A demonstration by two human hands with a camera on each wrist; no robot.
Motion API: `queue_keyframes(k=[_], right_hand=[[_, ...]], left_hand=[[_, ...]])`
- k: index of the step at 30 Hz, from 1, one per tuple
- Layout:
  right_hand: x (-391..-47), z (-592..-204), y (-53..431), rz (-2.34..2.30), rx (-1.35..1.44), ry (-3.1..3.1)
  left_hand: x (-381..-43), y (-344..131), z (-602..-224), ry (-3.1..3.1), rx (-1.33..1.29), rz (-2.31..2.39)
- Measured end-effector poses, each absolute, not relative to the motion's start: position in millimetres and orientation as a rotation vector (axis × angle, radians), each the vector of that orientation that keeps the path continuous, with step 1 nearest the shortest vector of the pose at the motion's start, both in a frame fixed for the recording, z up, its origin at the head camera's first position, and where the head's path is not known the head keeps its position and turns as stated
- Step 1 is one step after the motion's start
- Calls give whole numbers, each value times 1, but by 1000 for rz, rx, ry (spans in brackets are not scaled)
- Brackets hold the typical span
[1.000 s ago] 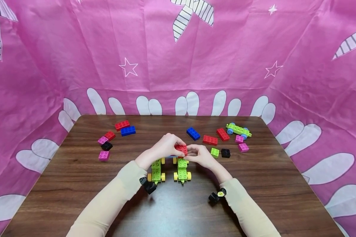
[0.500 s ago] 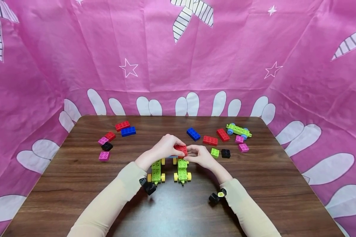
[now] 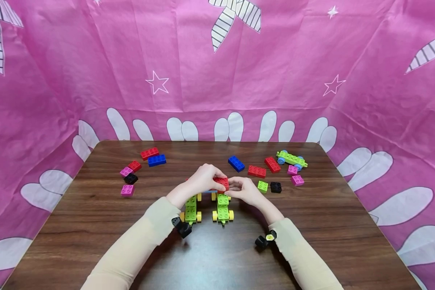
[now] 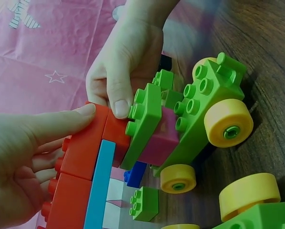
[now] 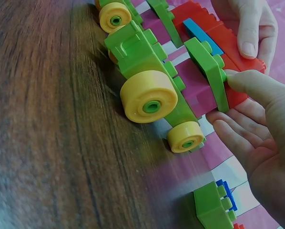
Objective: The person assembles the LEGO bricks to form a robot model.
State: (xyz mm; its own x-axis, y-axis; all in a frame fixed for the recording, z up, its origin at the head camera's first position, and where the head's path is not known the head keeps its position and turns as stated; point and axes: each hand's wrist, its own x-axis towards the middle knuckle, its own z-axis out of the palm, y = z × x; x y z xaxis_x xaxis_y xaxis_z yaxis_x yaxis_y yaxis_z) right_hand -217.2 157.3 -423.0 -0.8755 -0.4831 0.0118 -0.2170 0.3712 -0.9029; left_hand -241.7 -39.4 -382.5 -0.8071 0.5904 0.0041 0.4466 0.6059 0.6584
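Two lime-green wheeled bases (image 3: 222, 213) with yellow wheels stand side by side. Magenta bricks (image 4: 162, 136), green plates (image 4: 147, 121) and red bricks rise from them, and a thin blue plate (image 4: 100, 183) bridges the two stacks. My left hand (image 3: 204, 177) pinches an upper red brick (image 4: 87, 138) at the right end of the bridge, its thumb on the near face. My right hand (image 3: 244, 189) grips the lower red brick (image 5: 235, 95) just above the green plate, thumb on one side, fingers behind. In the head view, the left hand hides much of the bridge.
A green wheeled base with blue wheels (image 3: 291, 159) sits back right, near red bricks (image 3: 257, 171), a blue brick (image 3: 236, 163), pink bricks (image 3: 297, 180), a lime brick (image 3: 262, 186) and a black one (image 3: 275, 187). More bricks, including a blue one (image 3: 156, 160), lie back left.
Both hands stay at the red bricks with almost no motion. The left hand and forearm shift very slightly.
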Motion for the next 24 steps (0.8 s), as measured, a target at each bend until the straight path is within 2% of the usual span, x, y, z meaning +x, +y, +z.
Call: queue_keyframes(k=[24], right_hand=[[-223, -433, 159, -1511, -622, 2380]], left_hand=[[-243, -42, -386, 2612, 882, 1001]])
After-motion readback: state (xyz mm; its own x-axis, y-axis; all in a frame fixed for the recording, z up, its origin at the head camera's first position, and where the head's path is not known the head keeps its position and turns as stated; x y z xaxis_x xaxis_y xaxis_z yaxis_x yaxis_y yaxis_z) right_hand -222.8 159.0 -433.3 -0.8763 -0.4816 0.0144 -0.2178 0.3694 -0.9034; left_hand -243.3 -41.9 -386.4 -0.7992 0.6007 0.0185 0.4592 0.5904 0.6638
